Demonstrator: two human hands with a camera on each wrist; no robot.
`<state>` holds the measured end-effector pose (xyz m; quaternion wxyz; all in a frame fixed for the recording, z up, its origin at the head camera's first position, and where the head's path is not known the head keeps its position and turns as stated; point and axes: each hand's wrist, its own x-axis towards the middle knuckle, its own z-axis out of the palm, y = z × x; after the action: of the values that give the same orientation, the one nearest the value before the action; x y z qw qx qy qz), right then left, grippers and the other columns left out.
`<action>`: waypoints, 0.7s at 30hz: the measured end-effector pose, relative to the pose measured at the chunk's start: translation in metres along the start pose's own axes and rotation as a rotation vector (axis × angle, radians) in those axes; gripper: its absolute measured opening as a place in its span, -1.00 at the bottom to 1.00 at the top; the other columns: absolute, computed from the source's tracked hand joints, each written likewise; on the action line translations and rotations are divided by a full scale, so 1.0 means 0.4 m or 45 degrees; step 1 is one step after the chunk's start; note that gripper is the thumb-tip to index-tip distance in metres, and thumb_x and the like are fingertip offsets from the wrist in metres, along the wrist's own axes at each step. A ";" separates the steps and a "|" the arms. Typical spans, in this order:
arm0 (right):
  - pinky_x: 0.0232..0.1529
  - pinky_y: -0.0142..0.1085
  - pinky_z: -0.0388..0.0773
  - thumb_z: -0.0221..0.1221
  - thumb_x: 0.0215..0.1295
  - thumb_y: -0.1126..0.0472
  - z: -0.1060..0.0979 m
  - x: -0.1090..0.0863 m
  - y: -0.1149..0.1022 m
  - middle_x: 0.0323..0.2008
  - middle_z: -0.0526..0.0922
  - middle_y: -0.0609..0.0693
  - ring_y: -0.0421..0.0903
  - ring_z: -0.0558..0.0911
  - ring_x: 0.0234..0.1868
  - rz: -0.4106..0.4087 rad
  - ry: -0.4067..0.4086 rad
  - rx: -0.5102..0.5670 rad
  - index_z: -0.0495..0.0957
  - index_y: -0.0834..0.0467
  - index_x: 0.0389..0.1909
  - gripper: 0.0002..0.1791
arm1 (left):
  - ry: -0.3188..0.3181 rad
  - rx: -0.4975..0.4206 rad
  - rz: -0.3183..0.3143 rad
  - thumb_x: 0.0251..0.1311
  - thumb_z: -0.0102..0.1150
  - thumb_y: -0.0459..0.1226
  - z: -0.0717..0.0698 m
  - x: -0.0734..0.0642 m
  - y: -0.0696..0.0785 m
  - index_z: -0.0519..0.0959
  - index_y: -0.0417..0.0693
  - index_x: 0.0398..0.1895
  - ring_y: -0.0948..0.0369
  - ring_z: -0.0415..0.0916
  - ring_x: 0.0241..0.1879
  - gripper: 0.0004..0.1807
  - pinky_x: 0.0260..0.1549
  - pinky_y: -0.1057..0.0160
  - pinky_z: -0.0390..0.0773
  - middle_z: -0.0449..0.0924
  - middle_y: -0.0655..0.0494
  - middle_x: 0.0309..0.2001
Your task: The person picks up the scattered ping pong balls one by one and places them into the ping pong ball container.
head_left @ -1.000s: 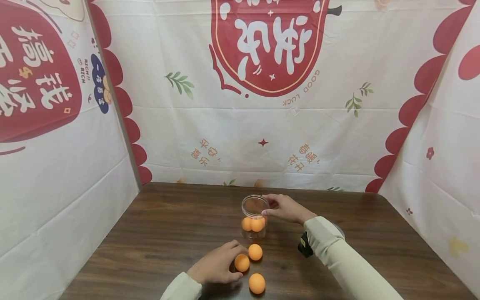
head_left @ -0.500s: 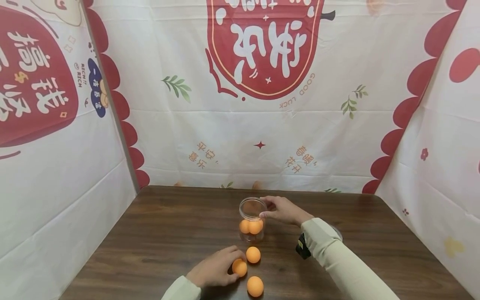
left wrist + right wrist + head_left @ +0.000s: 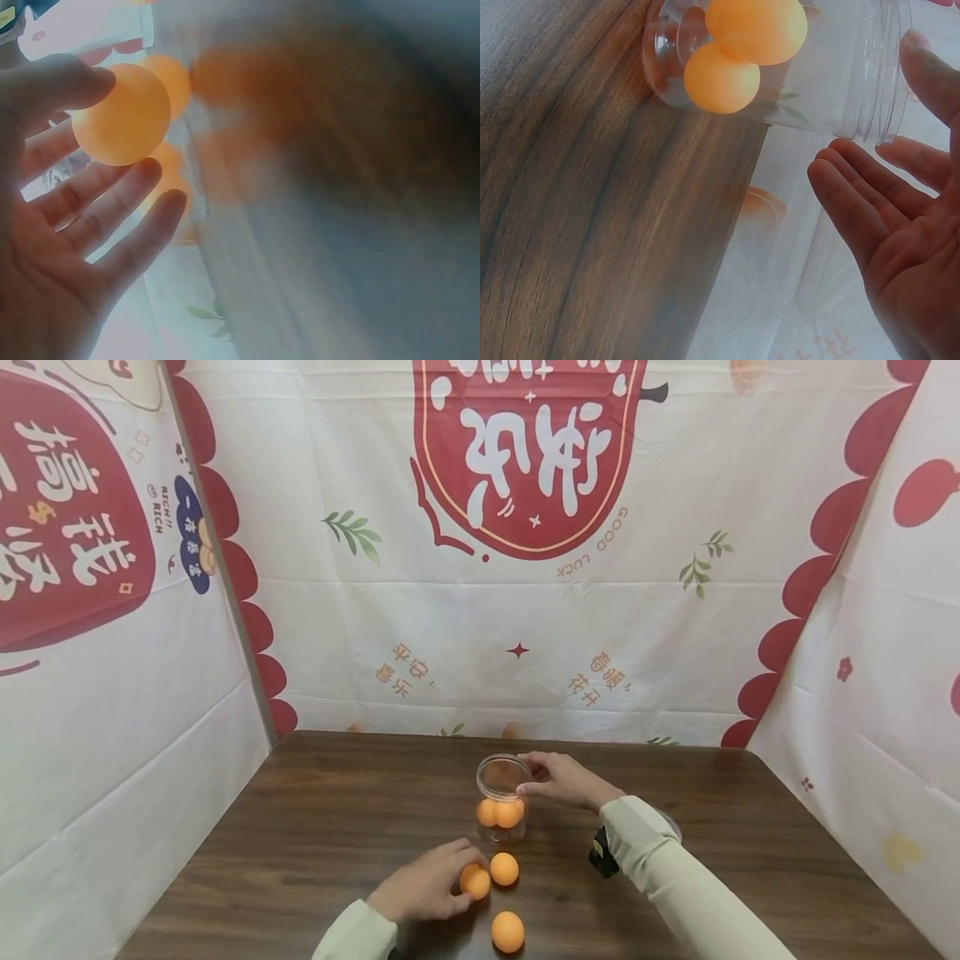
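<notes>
One ball (image 3: 475, 882) is sitting between the left hand's (image 3: 426, 885) thumb and fingers, a second ball (image 3: 505, 869) just to its right, a third ball (image 3: 508, 932) nearer the person. Touching the right hand (image 3: 567, 779), on its left, a jar (image 3: 501, 797) is standing on the table (image 3: 330, 810), more balls (image 3: 509, 814) resting inside. Cloth (image 3: 465, 618) is hanging beyond both hands.

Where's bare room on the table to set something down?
Left of the jar and left hand, the table is bare; so is its right side, beyond the right sleeve and clear rim. Crowded: the middle, with right hand, jar and three balls.
</notes>
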<state>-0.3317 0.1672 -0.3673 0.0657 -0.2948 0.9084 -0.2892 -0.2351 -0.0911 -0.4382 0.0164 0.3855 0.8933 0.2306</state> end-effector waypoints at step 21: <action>-0.02 -0.10 0.54 0.19 0.27 -0.06 0.008 -0.001 0.008 -0.04 0.62 0.18 0.03 0.61 -0.02 -0.003 0.000 -0.012 0.30 0.31 0.31 -0.28 | 0.161 0.091 0.133 0.08 0.29 -0.33 -0.082 0.069 0.025 0.48 -0.07 0.00 0.32 0.43 -0.30 -0.62 -0.25 0.46 0.46 0.48 0.15 -0.08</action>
<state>-0.3319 0.1681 -0.3716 0.0639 -0.2960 0.9094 -0.2852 -0.2544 -0.0791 -0.4004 -0.0658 0.4166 0.8789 0.2229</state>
